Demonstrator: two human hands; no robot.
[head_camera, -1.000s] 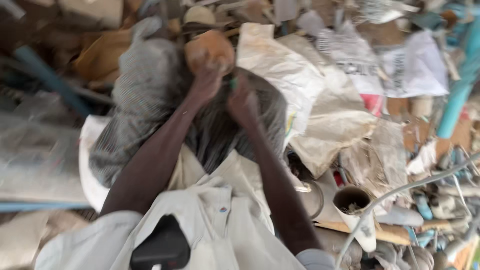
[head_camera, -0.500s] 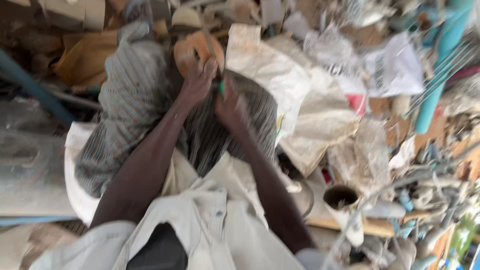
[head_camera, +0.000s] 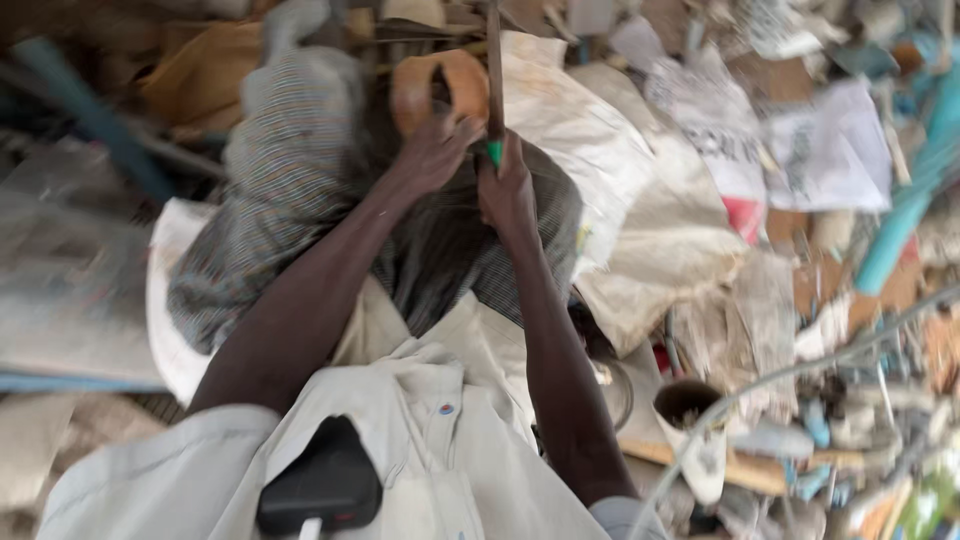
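Observation:
My left hand grips the lower edge of a curved tan piece that looks like wood or leather. Close beside it, my right hand is closed around a green handle of a thin dark blade or rod that stands upright along the tan piece's right side. Both hands rest above a grey striped cloth spread over my lap. The frame is blurred, so I cannot tell what the tool's tip touches.
Pale woven sacks lie to the right of the hands. Printed paper scraps, a blue pipe, a small dark-filled cup and a bent wire clutter the right side. Another blue pipe lies far left.
The view has shifted and both hands sit slightly lower and rightward in it. The thin upright tool now shows clearly above my right hand, beside the tan piece.

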